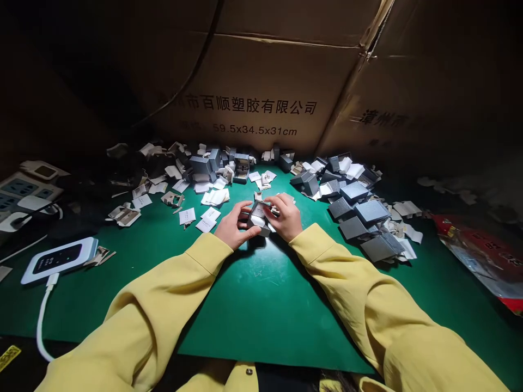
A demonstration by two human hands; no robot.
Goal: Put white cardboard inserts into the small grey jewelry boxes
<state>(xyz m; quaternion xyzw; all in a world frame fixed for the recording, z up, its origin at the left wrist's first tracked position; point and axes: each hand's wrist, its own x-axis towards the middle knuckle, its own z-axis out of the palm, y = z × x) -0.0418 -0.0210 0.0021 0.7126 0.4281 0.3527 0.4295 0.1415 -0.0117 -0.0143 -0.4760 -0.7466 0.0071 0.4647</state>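
Left hand [237,226], right hand [288,218] | touching box [258,211] | well inside mat edge [267,356]

Behind the left hand [235,226], a loose, long sleeve of matte yellow cloth [163,299] ends in a cuff [210,253] set off by a seam [200,263]; the right hand [287,219] has a matching yellow cloth sleeve [363,288]. Deep folds [141,307] crease both farther back from the hands — and below them, a yellow garment front [241,381] shows a small, round, dark button [249,372].
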